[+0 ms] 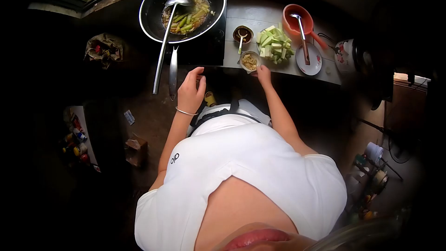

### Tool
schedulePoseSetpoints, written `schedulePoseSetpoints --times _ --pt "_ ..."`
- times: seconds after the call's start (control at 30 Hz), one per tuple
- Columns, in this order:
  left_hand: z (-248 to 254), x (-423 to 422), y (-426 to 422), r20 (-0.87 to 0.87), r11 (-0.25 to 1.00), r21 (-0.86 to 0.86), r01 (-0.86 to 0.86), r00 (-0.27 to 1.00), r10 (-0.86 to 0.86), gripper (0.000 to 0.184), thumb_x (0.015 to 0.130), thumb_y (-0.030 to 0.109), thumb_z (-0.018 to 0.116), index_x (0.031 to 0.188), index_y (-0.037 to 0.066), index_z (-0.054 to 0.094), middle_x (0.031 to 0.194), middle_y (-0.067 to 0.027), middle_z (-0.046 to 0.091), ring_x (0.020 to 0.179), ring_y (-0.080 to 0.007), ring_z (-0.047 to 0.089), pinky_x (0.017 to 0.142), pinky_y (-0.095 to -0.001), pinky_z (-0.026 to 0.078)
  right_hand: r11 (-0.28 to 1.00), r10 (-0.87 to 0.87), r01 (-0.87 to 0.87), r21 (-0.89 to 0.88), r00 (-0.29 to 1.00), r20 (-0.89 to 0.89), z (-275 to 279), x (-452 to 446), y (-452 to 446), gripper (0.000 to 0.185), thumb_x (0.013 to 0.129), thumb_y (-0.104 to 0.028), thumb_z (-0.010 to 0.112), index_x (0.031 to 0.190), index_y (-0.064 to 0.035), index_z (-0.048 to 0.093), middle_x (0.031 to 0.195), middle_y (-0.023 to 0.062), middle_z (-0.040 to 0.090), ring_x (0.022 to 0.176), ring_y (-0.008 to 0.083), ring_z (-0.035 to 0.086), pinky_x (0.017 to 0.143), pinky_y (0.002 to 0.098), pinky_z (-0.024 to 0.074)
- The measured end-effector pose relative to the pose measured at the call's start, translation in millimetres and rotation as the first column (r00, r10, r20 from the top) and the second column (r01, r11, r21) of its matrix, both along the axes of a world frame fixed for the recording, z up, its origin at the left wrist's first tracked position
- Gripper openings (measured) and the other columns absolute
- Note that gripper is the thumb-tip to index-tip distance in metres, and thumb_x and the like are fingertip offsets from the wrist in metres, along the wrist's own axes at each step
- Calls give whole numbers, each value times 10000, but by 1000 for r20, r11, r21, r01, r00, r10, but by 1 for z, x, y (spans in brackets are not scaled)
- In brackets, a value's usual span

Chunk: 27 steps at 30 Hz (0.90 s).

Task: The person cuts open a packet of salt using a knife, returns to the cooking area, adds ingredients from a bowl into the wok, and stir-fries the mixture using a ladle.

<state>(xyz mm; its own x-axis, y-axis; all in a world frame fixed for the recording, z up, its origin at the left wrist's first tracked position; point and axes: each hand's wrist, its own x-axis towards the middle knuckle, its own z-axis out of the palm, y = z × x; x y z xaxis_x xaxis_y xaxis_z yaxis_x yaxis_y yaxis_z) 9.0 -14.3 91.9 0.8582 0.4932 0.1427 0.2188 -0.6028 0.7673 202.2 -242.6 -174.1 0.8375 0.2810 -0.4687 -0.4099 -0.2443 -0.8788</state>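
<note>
At 1 o'clock, the right grip (264,75) is clamped on the small bowl (244,67) at the desk's (238,11) near edge, beside the cubes (274,46). The left grip (189,93) is apart, seemingly holding nothing, below the wok (153,14) at 11 o'clock. Handling the bowl seems the current step; moving it calls for a level hold.

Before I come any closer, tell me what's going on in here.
Someone is at a counter with food in a wok. Their right hand holds the edge of a small bowl of chopped, pale bits. Their left hand is empty, fingers loosely curled, near the wok's handle. A ladle rests in the wok, among green pieces and some liquid. Pale green chunks are heaped beside the small bowl.
</note>
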Motion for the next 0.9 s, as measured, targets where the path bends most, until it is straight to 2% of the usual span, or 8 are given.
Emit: schedulePoseSetpoints --times 0.07,0.13,0.2,0.3,0.4,0.5,0.67,0.9 --pt "-24 8 -4 -34 996 -79 33 999 -36 242 857 115 576 1085 39 553 967 -105 632 829 -218 636 708 -300 510 998 30 -30 49 1000 9 23 -6 -4 226 868 -102 505 704 46 458 682 107 558 632 229 659 560 348 567" --pt "-43 15 -6 -152 907 -415 69 978 -144 271 892 159 573 1121 24 520 1044 -111 620 926 -179 622 763 -295 508 996 84 -85 10 996 24 79 -16 -3 221 870 -106 504 714 46 469 690 109 572 637 227 661 567 343 566" --pt "-59 19 -7 -194 852 -522 44 966 -169 294 891 198 581 1111 16 512 1039 -121 611 911 -181 624 744 -295 511 990 142 -141 -29 989 41 127 -21 1 216 871 -109 502 723 47 480 699 111 585 641 224 664 574 337 566" --pt "-63 24 -9 -227 730 -683 11 947 -227 346 905 273 575 1103 8 475 1058 -132 570 942 -191 614 729 -293 530 979 185 -178 101 981 -64 178 -27 8 214 874 -125 505 743 44 504 724 110 609 649 215 667 589 322 563" --pt "-51 29 -6 -65 340 -941 1 981 -182 257 939 243 518 1055 26 444 1024 -95 530 998 -217 599 752 -334 562 948 301 -292 129 953 -48 209 -30 28 202 881 -131 497 790 47 526 769 122 629 661 210 668 619 308 565" --pt "-43 21 -3 26 252 -967 42 997 -66 210 945 211 502 1017 23 442 1002 -100 529 1006 -222 598 731 -353 575 925 336 -310 221 938 -90 229 -41 55 202 886 -131 489 803 49 529 777 123 628 680 210 670 625 310 567" --pt "-42 -11 3 -26 332 -943 -26 1000 5 195 967 224 440 936 32 425 944 -119 581 911 -212 630 675 -344 589 887 422 -387 253 901 -102 222 -70 76 206 892 -135 495 820 54 536 764 114 628 695 199 671 635 309 567" --pt "-48 -31 6 -58 304 -950 -66 998 36 174 962 205 448 902 44 419 886 -105 582 792 -200 639 632 -331 587 861 476 -430 272 869 -132 210 -92 75 197 903 -149 513 842 34 551 771 104 640 714 179 672 632 283 554"
